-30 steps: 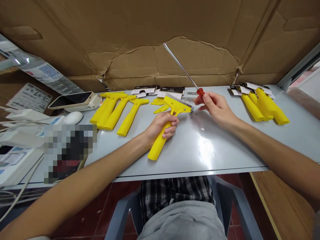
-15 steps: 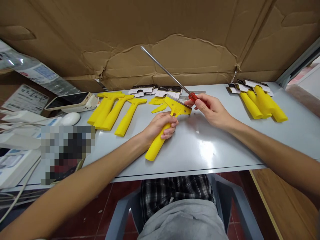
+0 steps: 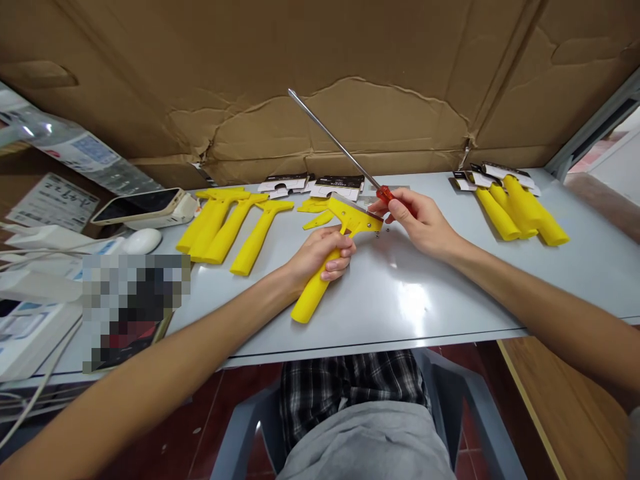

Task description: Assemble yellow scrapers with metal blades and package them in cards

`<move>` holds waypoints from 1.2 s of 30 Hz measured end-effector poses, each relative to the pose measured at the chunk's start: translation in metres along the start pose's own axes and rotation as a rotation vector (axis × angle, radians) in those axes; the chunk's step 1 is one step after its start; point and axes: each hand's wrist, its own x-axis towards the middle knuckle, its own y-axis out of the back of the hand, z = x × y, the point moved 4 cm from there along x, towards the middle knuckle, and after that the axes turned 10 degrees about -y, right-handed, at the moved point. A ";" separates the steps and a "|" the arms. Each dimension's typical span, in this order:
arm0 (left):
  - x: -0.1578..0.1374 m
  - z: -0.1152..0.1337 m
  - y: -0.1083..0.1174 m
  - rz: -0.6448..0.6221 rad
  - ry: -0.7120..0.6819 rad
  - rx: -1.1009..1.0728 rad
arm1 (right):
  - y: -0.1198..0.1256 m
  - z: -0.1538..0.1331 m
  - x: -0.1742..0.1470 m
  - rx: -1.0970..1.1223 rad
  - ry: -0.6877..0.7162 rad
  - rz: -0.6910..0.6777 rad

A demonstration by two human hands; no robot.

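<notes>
— Any writing to read?
— Little. A white label (image 3: 53, 203) past the left end of the table (image 3: 465, 300) bears handwritten figures I can't read securely. The black-and-white cards (image 3: 340, 185) along the back edge have print too small to make out, and a clear bottle (image 3: 93, 152) at the back left corner has blurred lettering.
— And the hands?
— Apart, both full. The left hand (image 3: 326, 253) is wrapped round the handle of a yellow scraper (image 3: 313, 295), over the table's middle. The right hand (image 3: 425, 220) grips a screwdriver (image 3: 340, 148) by its red end; whether its fingers touch the scraper, I can't tell.
— The surface, the room?
— Pale and glossy, with a bright reflection (image 3: 413, 300) near the front edge. Brown cardboard (image 3: 350, 47) stands along the back; red tiles (image 3: 200, 413) show below.
</notes>
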 end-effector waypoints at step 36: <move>-0.001 0.011 0.005 0.333 0.042 -0.332 | 0.139 -0.046 -0.008 -0.344 -0.047 0.223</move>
